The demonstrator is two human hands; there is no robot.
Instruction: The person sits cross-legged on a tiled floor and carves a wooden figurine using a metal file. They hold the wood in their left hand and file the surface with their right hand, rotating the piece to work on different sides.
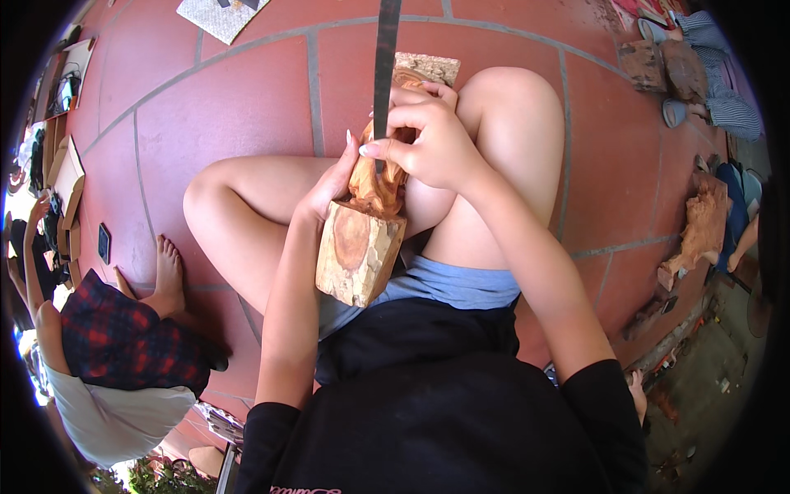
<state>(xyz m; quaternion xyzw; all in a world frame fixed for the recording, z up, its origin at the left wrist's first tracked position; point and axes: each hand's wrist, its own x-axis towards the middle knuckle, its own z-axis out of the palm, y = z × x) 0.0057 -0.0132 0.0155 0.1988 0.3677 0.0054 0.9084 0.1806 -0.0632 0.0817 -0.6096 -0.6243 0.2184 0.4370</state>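
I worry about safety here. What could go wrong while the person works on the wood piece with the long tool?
1. The left hand holds the carved wood block right beside the long metal tool; a slip could hurt its fingers.
2. The block rests between bare knees, not clamped, so it may twist or drop.
3. The right hand grips the tool low near the carving, so the tool could skid toward the bare thigh.

We hold a wooden carving [372, 216] in our lap, between our raised knees. Its squared base, pale and rough-sawn with a reddish heartwood ring on the end face, tilts toward us, while the upper part is worked into orange-brown curves. A long dark metal chisel [384, 66] stands nearly upright, its lower end meeting the carved part.
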